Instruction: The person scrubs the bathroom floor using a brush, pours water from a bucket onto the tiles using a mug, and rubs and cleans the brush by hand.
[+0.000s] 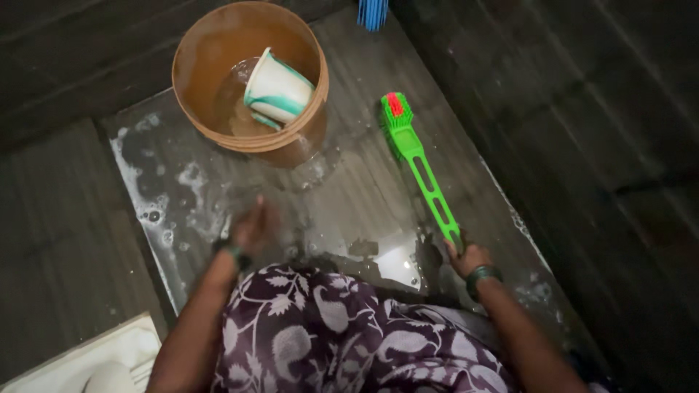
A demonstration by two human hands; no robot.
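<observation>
Brush (420, 166), long, green, red-tufted, lies on wet floor (349, 189).

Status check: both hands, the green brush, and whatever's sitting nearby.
Right hand grips long green plastic brush, head on wet slab. Left hand blurred, low over suds. Brown bucket with white mug ahead.

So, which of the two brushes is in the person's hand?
The green long-handled brush: the right hand grips its handle end. The blue one stands apart at the top edge, beyond the bucket.
</observation>
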